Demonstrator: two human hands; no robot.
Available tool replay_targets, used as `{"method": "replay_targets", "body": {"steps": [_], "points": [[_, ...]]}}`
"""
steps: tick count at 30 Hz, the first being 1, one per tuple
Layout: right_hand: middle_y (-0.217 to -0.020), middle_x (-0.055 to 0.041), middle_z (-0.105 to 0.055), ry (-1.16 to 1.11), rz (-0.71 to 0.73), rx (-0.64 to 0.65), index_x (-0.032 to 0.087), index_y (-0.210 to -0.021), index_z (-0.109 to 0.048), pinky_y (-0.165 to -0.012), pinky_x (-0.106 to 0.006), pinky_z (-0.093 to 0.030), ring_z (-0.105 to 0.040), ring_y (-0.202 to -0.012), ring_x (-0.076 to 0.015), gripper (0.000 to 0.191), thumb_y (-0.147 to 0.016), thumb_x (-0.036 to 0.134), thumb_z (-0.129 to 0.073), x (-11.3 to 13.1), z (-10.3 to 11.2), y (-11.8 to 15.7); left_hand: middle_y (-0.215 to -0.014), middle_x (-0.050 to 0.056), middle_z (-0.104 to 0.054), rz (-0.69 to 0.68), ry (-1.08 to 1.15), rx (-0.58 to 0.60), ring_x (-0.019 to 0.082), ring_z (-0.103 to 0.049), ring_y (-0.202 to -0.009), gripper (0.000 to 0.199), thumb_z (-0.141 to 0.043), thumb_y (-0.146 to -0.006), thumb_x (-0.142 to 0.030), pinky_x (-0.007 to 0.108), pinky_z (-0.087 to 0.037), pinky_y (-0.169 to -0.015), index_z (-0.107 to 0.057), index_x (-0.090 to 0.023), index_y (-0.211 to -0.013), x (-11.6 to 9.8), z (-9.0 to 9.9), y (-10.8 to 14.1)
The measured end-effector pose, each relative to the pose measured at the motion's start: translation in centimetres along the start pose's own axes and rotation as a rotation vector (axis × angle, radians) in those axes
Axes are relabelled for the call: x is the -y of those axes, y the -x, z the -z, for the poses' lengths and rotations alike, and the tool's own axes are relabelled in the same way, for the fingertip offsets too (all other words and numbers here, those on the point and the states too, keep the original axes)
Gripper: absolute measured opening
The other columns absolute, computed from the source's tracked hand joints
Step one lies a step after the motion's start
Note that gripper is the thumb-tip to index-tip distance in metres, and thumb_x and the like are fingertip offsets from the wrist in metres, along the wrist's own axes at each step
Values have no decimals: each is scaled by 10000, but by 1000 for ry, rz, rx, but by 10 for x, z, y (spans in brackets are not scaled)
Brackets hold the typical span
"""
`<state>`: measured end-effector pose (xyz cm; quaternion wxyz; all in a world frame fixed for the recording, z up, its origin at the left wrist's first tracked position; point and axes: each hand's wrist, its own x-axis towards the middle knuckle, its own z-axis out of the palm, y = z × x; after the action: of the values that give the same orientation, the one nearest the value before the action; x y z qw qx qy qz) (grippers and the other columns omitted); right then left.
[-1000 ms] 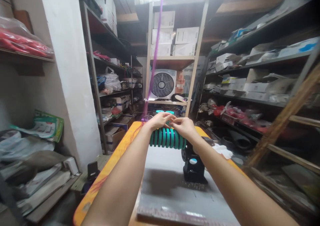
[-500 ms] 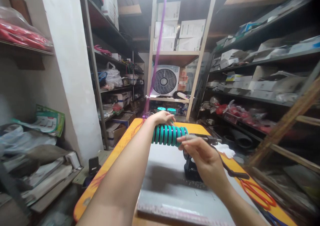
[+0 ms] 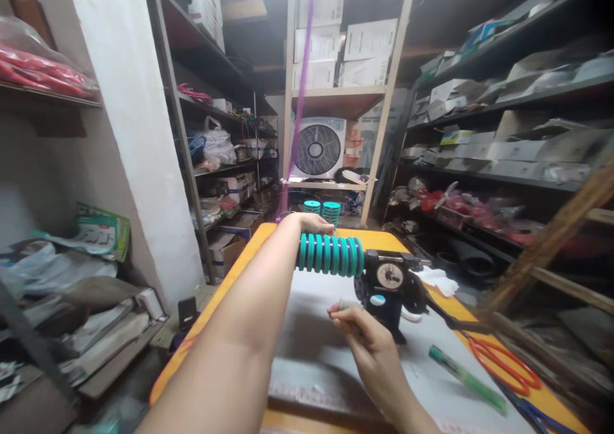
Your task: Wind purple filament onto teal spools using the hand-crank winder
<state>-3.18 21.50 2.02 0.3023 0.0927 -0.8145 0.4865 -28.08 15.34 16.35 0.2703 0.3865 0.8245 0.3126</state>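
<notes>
A row of teal ring-shaped spools [image 3: 330, 255] lies level across the middle, beside a black machine with a round dial [image 3: 386, 280]. My left hand [image 3: 315, 223] reaches over the far side of the spools, its fingers partly hidden behind them. Below the machine end of the row, my right hand [image 3: 362, 328] has its thumb and forefinger pinched together; anything between the tips is too small to make out. A pale wrap covers one of its fingers. Two upright teal stacks [image 3: 330, 211] stand behind the spools.
A green tube [image 3: 467, 379] and orange-handled scissors [image 3: 503, 364] lie at the right on the yellow table [image 3: 249, 248]. A white cloth [image 3: 439, 280] is by the machine. A purple strand [image 3: 301, 101] hangs behind my left hand. Loaded shelves stand on both sides.
My right hand has moved down and left, away from the spools, uncovering the machine's dial. The green tube now shows. My left hand stays at the spools. The view has shifted slightly.
</notes>
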Motion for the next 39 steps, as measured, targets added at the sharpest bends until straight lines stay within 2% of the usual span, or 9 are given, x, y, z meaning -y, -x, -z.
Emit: {"method": "replay_targets", "body": {"steps": [7, 10, 14, 19, 23, 28, 33, 35, 39], "points": [[-937, -29, -638, 44, 29, 29, 206, -867, -575, -776, -245, -450, -605, -894, -143, 150, -932, 294, -473, 1, 0, -4, -995, 104, -624, -156, 102, -125, -10, -586, -736, 573, -341, -846, -524, 117, -469, -801, -532, -54, -1113, -22, -16, 34], [-932, -18, -630, 134, 150, -3, 204, -879, -547, -758, -234, -452, -595, -873, -121, 116, -941, 243, -456, 2, 2, -7, -1030, 118, -612, -203, 136, -179, 17, -616, -793, 526, -286, -872, -495, 166, -499, -831, -497, -57, -1072, -26, -24, 46], [-935, -21, -608, 273, 320, -10, 202, -889, -529, -795, -288, -427, -531, -930, -151, 78, -931, 197, -464, 5, 11, -26, -991, 126, -617, -235, 152, -239, 26, -618, -762, 507, -290, -872, -489, 178, -508, -799, -482, -42, -1012, -25, -30, 46], [-880, -38, -592, 340, 379, 26, 181, -855, -521, -769, -319, -403, -483, -899, -175, 115, -939, 204, -445, 8, 20, -53, -958, 116, -625, -282, 153, -244, 38, -617, -758, 632, -335, -805, -621, 195, -516, -781, -496, -43, -1002, -26, -31, 46], [-864, -33, -588, 346, 353, 40, 176, -853, -523, -760, -321, -392, -473, -863, -169, 123, -941, 210, -445, 10, 22, -58, -980, 101, -623, -344, 139, -270, 24, -612, -789, 668, -372, -767, -658, 169, -505, -805, -525, -38, -962, -30, -35, 60], [-907, -24, -595, 291, 270, 34, 187, -863, -550, -787, -307, -399, -497, -891, -157, 126, -937, 239, -463, 17, 22, -58, -976, 104, -616, -356, 158, -402, 19, -616, -839, 633, -237, -843, -604, 132, -490, -820, -495, -40, -965, -29, -50, 75], [-944, 3, -625, 194, 147, 34, 204, -845, -563, -821, -278, -417, -556, -907, -131, 169, -933, 322, -481, 25, 29, -56, -985, 59, -615, -313, 93, -535, -3, -602, -865, 599, -192, -862, -590, 92, -464, -824, -487, -100, -1038, -23, -58, 72], [-954, 14, -638, 110, 69, 41, 218, -857, -582, -813, -256, -429, -578, -909, -124, 178, -920, 364, -502, 28, 32, -48, -968, 50, -621, -268, 47, -508, -18, -585, -805, 587, -194, -869, -566, 84, -453, -801, -506, -101, -1047, -22, -52, 63], [-979, 21, -648, -13, -23, -21, 244, -867, -609, -796, -210, -441, -594, -957, -122, 141, -897, 365, -542, 30, 32, -25, -959, 66, -627, -96, -46, -307, -38, -529, -686, 527, -258, -880, -448, 79, -441, -761, -573, -57, -1038, -24, -29, 41]]}}
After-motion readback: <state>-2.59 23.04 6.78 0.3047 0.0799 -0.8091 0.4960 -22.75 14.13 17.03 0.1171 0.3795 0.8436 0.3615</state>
